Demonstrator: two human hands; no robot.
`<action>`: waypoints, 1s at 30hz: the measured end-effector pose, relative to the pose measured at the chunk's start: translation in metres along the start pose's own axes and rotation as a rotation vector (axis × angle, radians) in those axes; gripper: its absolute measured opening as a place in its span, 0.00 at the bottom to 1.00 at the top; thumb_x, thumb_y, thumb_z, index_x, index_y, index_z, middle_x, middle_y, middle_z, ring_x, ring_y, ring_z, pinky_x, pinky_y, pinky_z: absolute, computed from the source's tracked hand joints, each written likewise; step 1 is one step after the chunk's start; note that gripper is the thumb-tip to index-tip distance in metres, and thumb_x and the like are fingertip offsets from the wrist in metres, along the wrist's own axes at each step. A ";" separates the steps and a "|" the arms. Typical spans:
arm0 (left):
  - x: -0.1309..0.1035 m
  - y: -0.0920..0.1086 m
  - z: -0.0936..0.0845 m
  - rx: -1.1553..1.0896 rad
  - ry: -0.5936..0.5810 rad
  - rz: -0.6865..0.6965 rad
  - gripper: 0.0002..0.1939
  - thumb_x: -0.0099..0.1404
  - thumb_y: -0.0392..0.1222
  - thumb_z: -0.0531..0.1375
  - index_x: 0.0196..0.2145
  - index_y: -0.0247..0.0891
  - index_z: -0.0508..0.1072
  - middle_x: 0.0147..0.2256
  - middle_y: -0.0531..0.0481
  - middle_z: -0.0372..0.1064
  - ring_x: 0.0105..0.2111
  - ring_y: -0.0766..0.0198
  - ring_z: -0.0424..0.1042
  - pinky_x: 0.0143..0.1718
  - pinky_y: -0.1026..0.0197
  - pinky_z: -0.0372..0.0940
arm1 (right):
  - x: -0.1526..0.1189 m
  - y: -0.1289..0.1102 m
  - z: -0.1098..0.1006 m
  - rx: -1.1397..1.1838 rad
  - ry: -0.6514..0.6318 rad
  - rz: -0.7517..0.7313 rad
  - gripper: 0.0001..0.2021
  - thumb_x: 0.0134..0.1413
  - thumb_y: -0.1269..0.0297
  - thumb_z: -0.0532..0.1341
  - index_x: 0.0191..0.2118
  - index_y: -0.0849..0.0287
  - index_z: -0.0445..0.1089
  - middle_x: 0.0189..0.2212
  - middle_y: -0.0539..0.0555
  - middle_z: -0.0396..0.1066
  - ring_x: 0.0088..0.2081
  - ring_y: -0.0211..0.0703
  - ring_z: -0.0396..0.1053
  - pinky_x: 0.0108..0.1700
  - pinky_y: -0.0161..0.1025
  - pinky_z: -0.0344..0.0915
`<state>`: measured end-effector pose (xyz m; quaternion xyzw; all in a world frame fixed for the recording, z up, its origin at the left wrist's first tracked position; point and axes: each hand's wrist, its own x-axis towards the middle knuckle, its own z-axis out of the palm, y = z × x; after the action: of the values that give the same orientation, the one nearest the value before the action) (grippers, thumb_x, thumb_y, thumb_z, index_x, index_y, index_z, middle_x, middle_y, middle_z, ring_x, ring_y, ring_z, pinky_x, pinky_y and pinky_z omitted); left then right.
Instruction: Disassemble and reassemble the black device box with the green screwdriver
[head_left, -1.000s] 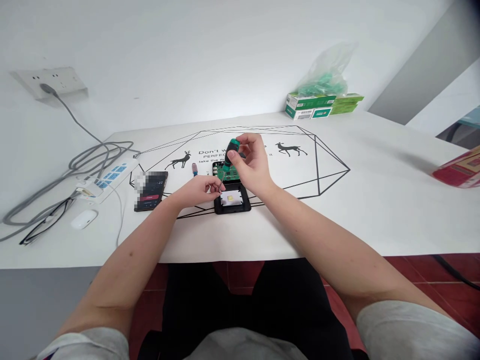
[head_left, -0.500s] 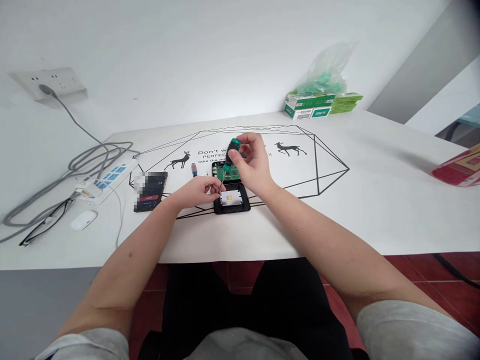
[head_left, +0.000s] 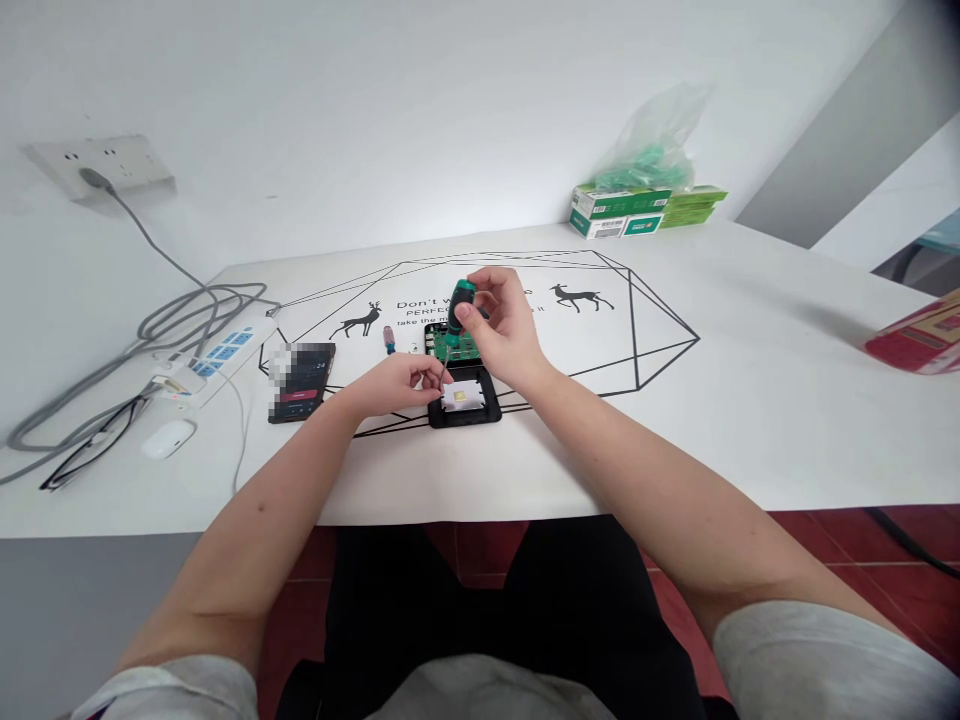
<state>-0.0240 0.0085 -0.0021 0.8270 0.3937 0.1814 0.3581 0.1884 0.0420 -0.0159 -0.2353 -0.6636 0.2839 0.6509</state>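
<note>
My right hand [head_left: 504, 325] is closed around the green and black handle of a screwdriver [head_left: 460, 310], which slants down with its tip to the lower left. The tip meets the left edge of a black plastic casing [head_left: 489, 408] with a white metal plate [head_left: 463, 396] set inside. My left hand [head_left: 401, 384] is pinched at the shaft's lower end; whatever its fingertips grip is too small to make out. Directly behind the casing is a green circuit board [head_left: 469, 346] in a black frame, partly covered by my right hand and the screwdriver.
A second, small screwdriver [head_left: 388, 339] lies left of the board. Farther left are a phone [head_left: 304, 383], a power strip [head_left: 229, 352] with cables, glasses [head_left: 94, 445] and a white earbud case [head_left: 169, 439]. Green boxes [head_left: 619, 205] stand against the wall, and a red package [head_left: 919, 338] sits far right.
The screwdriver handle has shifted slightly left and stands a little more upright. Both hands stay at the casing in nearly the same place.
</note>
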 end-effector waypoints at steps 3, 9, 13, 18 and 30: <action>0.000 -0.001 0.004 0.005 -0.013 0.013 0.04 0.60 0.42 0.65 0.32 0.40 0.75 0.43 0.48 0.82 0.39 0.60 0.77 0.40 0.59 0.70 | -0.002 -0.004 -0.003 0.000 -0.099 0.020 0.24 0.65 0.38 0.65 0.56 0.46 0.66 0.52 0.56 0.70 0.42 0.44 0.70 0.41 0.45 0.78; -0.003 0.001 0.011 0.100 -0.033 -0.012 0.08 0.61 0.41 0.65 0.38 0.41 0.82 0.37 0.50 0.81 0.36 0.59 0.76 0.39 0.59 0.72 | -0.009 -0.018 -0.004 0.011 -0.283 0.019 0.21 0.68 0.43 0.64 0.59 0.47 0.73 0.57 0.56 0.73 0.50 0.47 0.72 0.46 0.44 0.79; -0.003 0.002 0.012 0.126 -0.051 -0.011 0.08 0.62 0.40 0.64 0.38 0.40 0.82 0.38 0.49 0.82 0.36 0.59 0.77 0.41 0.58 0.73 | -0.012 -0.026 -0.001 0.002 -0.303 -0.007 0.19 0.69 0.47 0.64 0.58 0.48 0.75 0.53 0.56 0.75 0.51 0.48 0.73 0.45 0.44 0.80; -0.004 0.002 0.012 0.121 -0.050 0.000 0.09 0.62 0.37 0.63 0.39 0.40 0.82 0.34 0.50 0.80 0.35 0.61 0.75 0.40 0.59 0.73 | -0.014 -0.033 0.002 -0.017 -0.309 -0.040 0.15 0.69 0.53 0.65 0.58 0.46 0.75 0.50 0.53 0.76 0.49 0.47 0.79 0.42 0.42 0.79; -0.002 0.002 0.014 0.102 -0.062 0.002 0.09 0.61 0.36 0.63 0.39 0.41 0.82 0.37 0.49 0.80 0.36 0.60 0.75 0.39 0.58 0.73 | -0.013 -0.032 0.001 -0.088 -0.326 -0.113 0.18 0.69 0.58 0.64 0.61 0.48 0.75 0.54 0.55 0.80 0.51 0.48 0.79 0.48 0.48 0.78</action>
<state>-0.0157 -0.0001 -0.0100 0.8498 0.3901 0.1359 0.3275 0.1898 0.0100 -0.0037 -0.1767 -0.7843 0.2521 0.5386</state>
